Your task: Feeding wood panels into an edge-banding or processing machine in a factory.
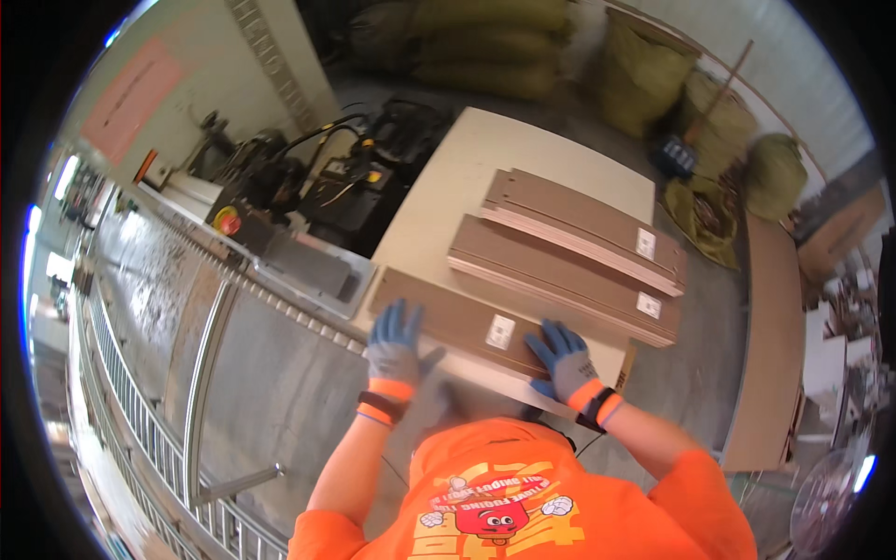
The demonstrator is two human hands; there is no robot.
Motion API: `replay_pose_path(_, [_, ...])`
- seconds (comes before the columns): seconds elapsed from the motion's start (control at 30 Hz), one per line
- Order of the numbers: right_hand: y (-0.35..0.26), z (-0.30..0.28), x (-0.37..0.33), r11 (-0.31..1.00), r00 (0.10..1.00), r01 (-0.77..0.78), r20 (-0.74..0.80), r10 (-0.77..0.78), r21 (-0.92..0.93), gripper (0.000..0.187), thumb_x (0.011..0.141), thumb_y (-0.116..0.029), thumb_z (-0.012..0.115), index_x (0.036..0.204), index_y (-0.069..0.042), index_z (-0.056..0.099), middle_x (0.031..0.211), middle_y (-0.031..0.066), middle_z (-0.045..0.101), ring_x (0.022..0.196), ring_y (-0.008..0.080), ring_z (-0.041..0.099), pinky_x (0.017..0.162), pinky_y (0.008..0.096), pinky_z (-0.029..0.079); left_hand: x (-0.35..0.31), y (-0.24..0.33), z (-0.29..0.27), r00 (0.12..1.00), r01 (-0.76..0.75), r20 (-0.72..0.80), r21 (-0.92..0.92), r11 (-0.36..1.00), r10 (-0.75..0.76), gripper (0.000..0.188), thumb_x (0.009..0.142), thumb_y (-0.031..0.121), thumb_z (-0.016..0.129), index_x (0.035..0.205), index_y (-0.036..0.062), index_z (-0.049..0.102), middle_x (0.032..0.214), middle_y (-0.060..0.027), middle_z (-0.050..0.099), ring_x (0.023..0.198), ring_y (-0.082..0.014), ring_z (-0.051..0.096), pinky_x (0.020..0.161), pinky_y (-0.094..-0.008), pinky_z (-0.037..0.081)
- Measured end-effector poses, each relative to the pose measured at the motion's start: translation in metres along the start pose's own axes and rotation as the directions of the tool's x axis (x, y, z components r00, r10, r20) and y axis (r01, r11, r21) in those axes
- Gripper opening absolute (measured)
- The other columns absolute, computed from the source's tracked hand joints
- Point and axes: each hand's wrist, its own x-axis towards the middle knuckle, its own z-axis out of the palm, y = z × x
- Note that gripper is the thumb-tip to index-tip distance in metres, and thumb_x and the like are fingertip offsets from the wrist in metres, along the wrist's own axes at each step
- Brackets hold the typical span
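Observation:
A long brown board [448, 315] with a white label lies at the near edge of a pale work table. On its left end rest the stretched fingers of my left hand [392, 347], in a blue and grey glove. My right hand [566, 359], gloved alike, lies with spread fingers over the board's right end, its thumb pointing toward the near edge. Beyond it lie two stacks of similar boards, a nearer stack [560, 273] and a farther stack [579, 219], each with a white label near its right end. Whether more boards lie under the near one, I cannot tell.
The pale table top [523, 140] stretches away behind the stacks. At left stands a machine [350, 187] with black parts, cables and a metal roller rail [289, 313]. Large green sacks [644, 75] and a dustpan [677, 157] are at the far right, a large brown sheet [770, 345] nearer.

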Motion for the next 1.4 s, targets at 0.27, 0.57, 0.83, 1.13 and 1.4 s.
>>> replay_pose_path(0.27, [0.052,0.012,-0.135,0.822,0.856,-0.489,-0.02,0.516,0.291,0.076,0.075,-0.025,0.079,0.144,-0.017,0.049,0.153,0.0284,0.035,0.137,0.0466,0.039,0.112,0.0531,0.034,0.025,0.024,0.048,0.972,-0.053,0.218,-0.183,0.982,0.093,0.095,0.061,0.031,0.09,0.143,0.0066,0.048,0.141,-0.0231,0.052,0.131,-0.0423,0.046,0.11,-0.0505,0.036])
replay_pose_path(0.57, [0.07,-0.048,-0.134,0.92,0.844,-0.303,-0.379,0.38,0.249,0.062,0.081,-0.017,0.073,0.14,-0.015,0.053,0.148,0.0307,0.041,0.13,0.0495,0.046,0.107,0.0526,0.04,0.081,0.049,-0.004,0.958,-0.284,-0.114,-0.285,0.916,0.261,0.084,0.055,0.012,0.092,0.13,-0.0006,0.057,0.13,-0.021,0.061,0.118,-0.0388,0.058,0.101,-0.0451,0.048])
replay_pose_path(0.83, [0.186,-0.127,-0.034,0.941,0.774,-0.302,-0.536,0.337,0.154,0.059,0.086,-0.016,0.069,0.142,-0.018,0.05,0.147,0.0276,0.044,0.131,0.0461,0.047,0.108,0.0508,0.041,0.244,0.099,0.009,0.991,-0.133,-0.073,-0.351,0.927,0.115,0.076,0.066,0.015,0.09,0.133,0.0062,0.056,0.13,-0.0147,0.062,0.116,-0.0342,0.058,0.098,-0.0422,0.049])
replay_pose_path(1.13, [0.207,-0.128,-0.009,0.876,0.803,-0.412,-0.355,0.479,0.25,0.056,0.084,-0.007,0.071,0.137,-0.013,0.054,0.132,0.0232,0.059,0.117,0.0427,0.058,0.1,0.0445,0.049,0.267,0.079,0.035,0.985,-0.118,0.1,-0.203,0.972,0.141,0.051,0.079,0.015,0.078,0.125,0.0101,0.056,0.111,-0.0194,0.068,0.106,-0.0395,0.064,0.091,-0.0467,0.052])
replay_pose_path(1.4, [0.235,-0.095,-0.019,0.832,0.742,-0.465,-0.38,0.552,0.301,0.048,0.086,-0.005,0.07,0.133,-0.006,0.059,0.125,0.0204,0.066,0.118,0.0366,0.062,0.101,0.0416,0.048,0.262,0.088,0.034,0.989,-0.041,0.136,-0.116,0.992,0.057,0.028,0.092,0.012,0.058,0.12,0.01,0.056,0.097,-0.0208,0.07,0.089,-0.0404,0.069,0.076,-0.0474,0.056])
